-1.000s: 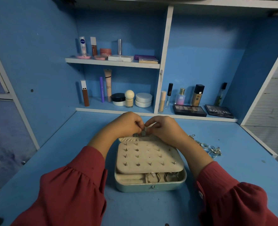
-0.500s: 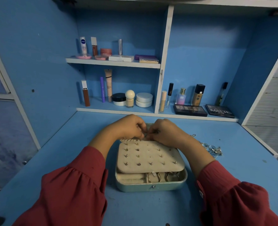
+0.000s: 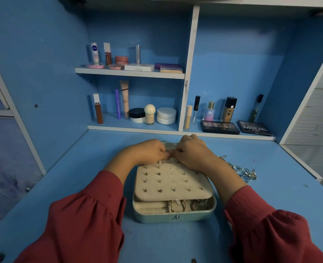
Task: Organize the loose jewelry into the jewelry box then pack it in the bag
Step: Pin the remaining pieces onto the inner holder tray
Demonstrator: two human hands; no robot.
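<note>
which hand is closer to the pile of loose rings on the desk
Right. The right hand is at the far edge of the jewelry box, just left of the loose rings. The left hand is farther left, beyond it.

Dim, bluish, even light; soft focus, wide-angle bending at edges.
</note>
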